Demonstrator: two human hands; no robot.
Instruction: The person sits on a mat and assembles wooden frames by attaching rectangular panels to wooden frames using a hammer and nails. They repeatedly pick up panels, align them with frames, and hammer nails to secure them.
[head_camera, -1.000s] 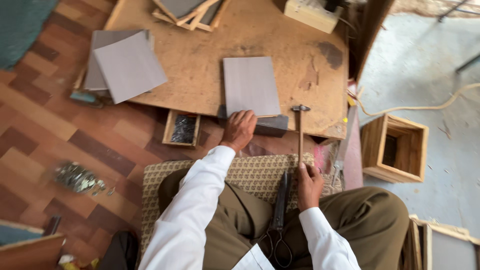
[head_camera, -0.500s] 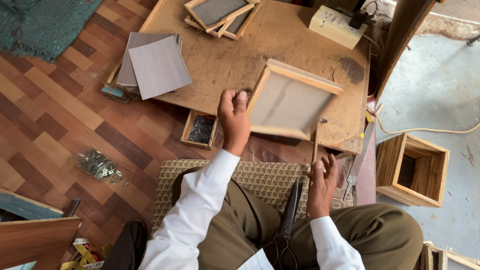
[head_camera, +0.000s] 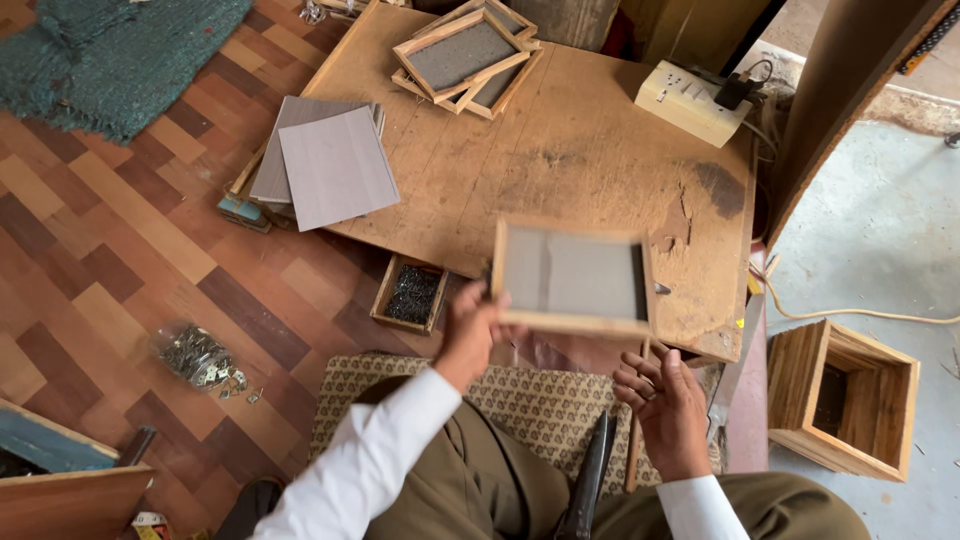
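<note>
honestly, our left hand (head_camera: 470, 335) alone clamps the wooden frame (head_camera: 572, 277) tilted above the board's (head_camera: 560, 150) near edge; our right hand (head_camera: 668, 408) hovers open, so we judge it could slip.

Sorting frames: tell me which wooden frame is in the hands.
The frame at the board's near edge, gripped by the left hand; the others lie stacked at the far end.

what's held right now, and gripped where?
Left hand grips the shallow wooden tray with grey panel at its lower-left corner. Right hand looks open; whether it holds anything cannot be told.
</note>
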